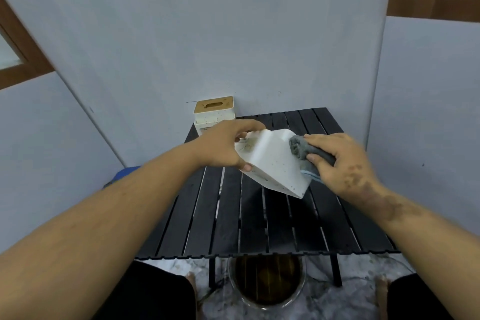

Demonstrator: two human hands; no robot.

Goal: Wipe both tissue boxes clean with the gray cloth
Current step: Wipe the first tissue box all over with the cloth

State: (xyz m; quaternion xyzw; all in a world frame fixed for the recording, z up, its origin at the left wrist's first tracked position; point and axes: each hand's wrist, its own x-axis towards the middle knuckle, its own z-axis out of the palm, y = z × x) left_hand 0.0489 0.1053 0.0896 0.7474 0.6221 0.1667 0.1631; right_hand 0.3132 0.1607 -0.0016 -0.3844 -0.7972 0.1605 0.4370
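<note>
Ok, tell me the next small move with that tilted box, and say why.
Probably drag the bunched gray cloth down the speckled white plastic tissue box toward its lower corner. The left hand holds the box tilted above the black slatted table, the right hand presses the cloth near its upper edge, and the face below looks unwiped.

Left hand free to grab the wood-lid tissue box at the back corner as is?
Probably not yet: the left hand grips the tilted white tissue box that the right hand wipes with the gray cloth. The wood-lid box stands just behind it, nothing between.
</note>
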